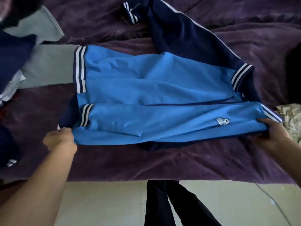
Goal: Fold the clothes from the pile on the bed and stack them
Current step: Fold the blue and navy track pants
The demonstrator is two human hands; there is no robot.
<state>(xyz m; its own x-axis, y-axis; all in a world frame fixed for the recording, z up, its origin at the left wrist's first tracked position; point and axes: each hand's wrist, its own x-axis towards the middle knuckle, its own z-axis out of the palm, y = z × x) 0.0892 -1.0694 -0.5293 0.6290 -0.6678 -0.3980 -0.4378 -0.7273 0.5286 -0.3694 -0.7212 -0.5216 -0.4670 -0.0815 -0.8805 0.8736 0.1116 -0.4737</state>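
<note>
A light blue jacket [146,88] with navy sleeves and navy-and-white striped trim lies spread on the purple bed cover [114,160]. Its near side is folded over, with a small white crest showing. My left hand [59,139] grips the near left corner by the hem. My right hand [272,134] grips the near right corner by the collar end. One navy sleeve [175,30] stretches away toward the far side of the bed.
Grey and navy clothes [40,62] lie heaped at the left of the bed. A patterned cloth [291,121] lies at the right edge. Below the bed edge are pale floor tiles [101,204], my dark trouser legs and a thin cable.
</note>
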